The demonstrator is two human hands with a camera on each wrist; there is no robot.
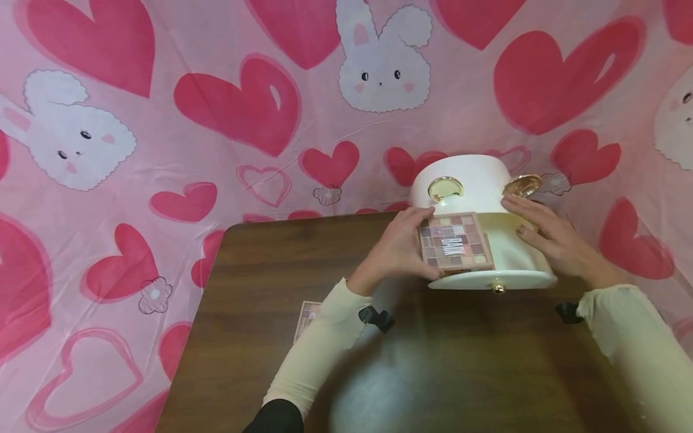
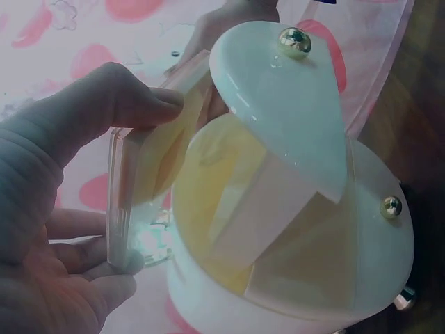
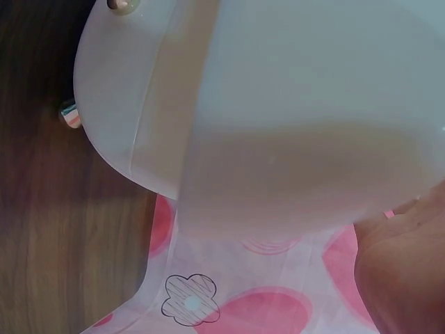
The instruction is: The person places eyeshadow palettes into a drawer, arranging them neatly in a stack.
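Observation:
My left hand (image 1: 397, 243) grips a square eyeshadow palette (image 1: 453, 242), thumb on its near edge and fingers on the far one. The palette overlaps the front of a white, rounded storage box (image 1: 468, 171) with gold ear-shaped pieces on top. The box's front section (image 1: 522, 279), with a gold knob, stands out from its body. In the left wrist view this section (image 2: 278, 90) is tilted out beside the palette (image 2: 163, 149). My right hand (image 1: 549, 231) rests on the box's right side, fingers extended near the gold ear; the right wrist view shows only part of this hand (image 3: 403, 268).
A second palette (image 1: 307, 316) lies on the brown wooden table (image 1: 260, 276), partly hidden by my left forearm. Behind the table hangs a pink cloth (image 1: 325, 120) printed with hearts and bunnies. The box stands near the table's back edge.

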